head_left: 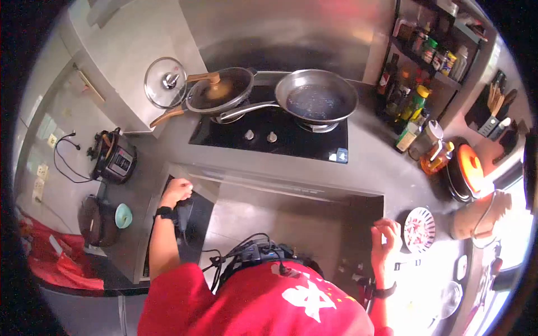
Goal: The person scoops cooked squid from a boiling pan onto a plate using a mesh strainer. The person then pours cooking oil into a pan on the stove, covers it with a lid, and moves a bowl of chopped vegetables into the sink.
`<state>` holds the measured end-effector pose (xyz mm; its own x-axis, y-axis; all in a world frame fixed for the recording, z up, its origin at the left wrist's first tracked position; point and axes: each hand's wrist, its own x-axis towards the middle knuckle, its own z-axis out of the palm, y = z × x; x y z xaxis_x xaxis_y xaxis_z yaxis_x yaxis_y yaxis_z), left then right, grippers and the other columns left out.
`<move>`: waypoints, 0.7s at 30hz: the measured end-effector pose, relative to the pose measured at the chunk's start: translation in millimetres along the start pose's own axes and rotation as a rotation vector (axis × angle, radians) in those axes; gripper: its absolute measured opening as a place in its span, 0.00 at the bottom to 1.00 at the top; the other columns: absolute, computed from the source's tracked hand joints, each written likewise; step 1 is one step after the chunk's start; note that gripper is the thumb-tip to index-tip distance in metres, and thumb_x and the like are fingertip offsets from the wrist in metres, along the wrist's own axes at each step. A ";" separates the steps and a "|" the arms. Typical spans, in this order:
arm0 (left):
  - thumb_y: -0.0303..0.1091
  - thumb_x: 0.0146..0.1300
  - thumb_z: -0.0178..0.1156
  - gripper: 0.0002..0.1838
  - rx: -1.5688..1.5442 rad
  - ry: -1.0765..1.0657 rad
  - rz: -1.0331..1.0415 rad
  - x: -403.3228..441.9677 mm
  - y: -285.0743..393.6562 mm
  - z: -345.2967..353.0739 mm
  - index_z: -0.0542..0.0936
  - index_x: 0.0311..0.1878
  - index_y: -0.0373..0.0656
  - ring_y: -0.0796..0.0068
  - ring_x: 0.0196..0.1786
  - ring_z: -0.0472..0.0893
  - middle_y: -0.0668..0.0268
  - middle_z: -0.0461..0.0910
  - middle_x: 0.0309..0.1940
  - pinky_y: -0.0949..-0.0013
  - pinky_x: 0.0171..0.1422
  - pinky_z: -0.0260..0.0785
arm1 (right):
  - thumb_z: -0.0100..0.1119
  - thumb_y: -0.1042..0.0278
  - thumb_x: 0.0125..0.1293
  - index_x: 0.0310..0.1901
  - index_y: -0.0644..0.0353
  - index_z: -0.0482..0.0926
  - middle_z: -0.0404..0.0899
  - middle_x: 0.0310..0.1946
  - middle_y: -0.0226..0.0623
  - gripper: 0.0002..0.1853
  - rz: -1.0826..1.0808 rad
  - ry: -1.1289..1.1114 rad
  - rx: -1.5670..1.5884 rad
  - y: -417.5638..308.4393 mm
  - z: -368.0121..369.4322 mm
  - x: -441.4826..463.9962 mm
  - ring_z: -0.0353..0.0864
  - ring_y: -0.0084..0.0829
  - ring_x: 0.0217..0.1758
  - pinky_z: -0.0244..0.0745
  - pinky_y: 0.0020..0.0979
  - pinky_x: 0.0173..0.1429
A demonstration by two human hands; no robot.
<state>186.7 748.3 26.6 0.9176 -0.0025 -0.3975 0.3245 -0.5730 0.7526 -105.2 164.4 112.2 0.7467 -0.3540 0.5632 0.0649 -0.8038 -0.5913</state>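
Observation:
My left hand [177, 191] is closed, its fingers curled in, at the left counter's inner edge. Anything inside it is too small or hidden to make out. Beside and below it is a dark panel or open drawer [196, 221]. My right hand [386, 241] is raised over the right counter's edge, its fingers loosely bent and apart, with nothing visible in them. Just right of it lies a striped plate [420, 215] with small pinkish-white pieces on it. A steel frying pan [317, 99] with a shiny wet-looking bottom sits on the right burner.
On the black hob [269, 144], a lidded wok [219, 92] covers the left burner. A glass lid [165, 83] leans against the wall. Bottles [417, 103], an orange-lidded pot [469, 165] and a spice shelf [431, 47] are on the right; a rice cooker [119, 159] and green bowl [124, 215] are left.

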 end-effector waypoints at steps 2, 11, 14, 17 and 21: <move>0.33 0.63 0.64 0.08 -0.045 0.066 -0.030 -4.1 -7.7 -7.3 0.82 0.41 0.39 0.80 0.26 0.79 0.66 0.82 0.28 0.76 0.29 0.72 | 0.65 0.81 0.55 0.29 0.65 0.75 0.81 0.35 0.39 0.06 -0.022 -0.050 0.034 -25.0 5.7 13.9 0.78 0.39 0.43 0.72 0.36 0.50; 0.40 0.61 0.65 0.13 0.352 0.189 0.162 46.6 -94.5 -89.3 0.82 0.42 0.41 0.66 0.41 0.82 0.63 0.83 0.36 0.62 0.42 0.74 | 0.67 0.65 0.62 0.35 0.65 0.82 0.83 0.34 0.43 0.11 -0.090 -0.398 0.221 -161.6 102.0 68.8 0.80 0.44 0.42 0.74 0.38 0.50; 0.41 0.55 0.67 0.18 0.495 0.294 0.205 71.1 -142.1 -128.1 0.82 0.45 0.40 0.53 0.51 0.81 0.54 0.83 0.45 0.54 0.55 0.72 | 0.67 0.66 0.63 0.39 0.65 0.83 0.83 0.37 0.43 0.10 -0.089 -0.484 0.287 -221.1 159.9 81.9 0.81 0.40 0.44 0.74 0.37 0.52; 0.40 0.55 0.68 0.24 0.591 0.429 0.231 78.3 -163.0 -152.7 0.79 0.54 0.41 0.47 0.57 0.78 0.49 0.81 0.50 0.54 0.59 0.73 | 0.63 0.66 0.67 0.40 0.65 0.83 0.84 0.39 0.40 0.10 -0.109 -0.585 0.284 -283.5 215.4 103.4 0.81 0.30 0.46 0.74 0.31 0.53; 0.39 0.53 0.70 0.29 0.637 0.440 0.029 70.2 -173.3 -183.9 0.76 0.59 0.43 0.44 0.60 0.76 0.51 0.80 0.53 0.50 0.61 0.72 | 0.59 0.66 0.71 0.43 0.68 0.81 0.83 0.39 0.35 0.12 -0.103 -0.712 0.377 -372.3 284.5 144.9 0.79 0.22 0.45 0.73 0.26 0.52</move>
<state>237.1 998.2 -35.2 0.9737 0.2247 -0.0368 0.2264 -0.9388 0.2594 167.2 548.3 249.8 0.9587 0.2044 0.1980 0.2802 -0.5561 -0.7825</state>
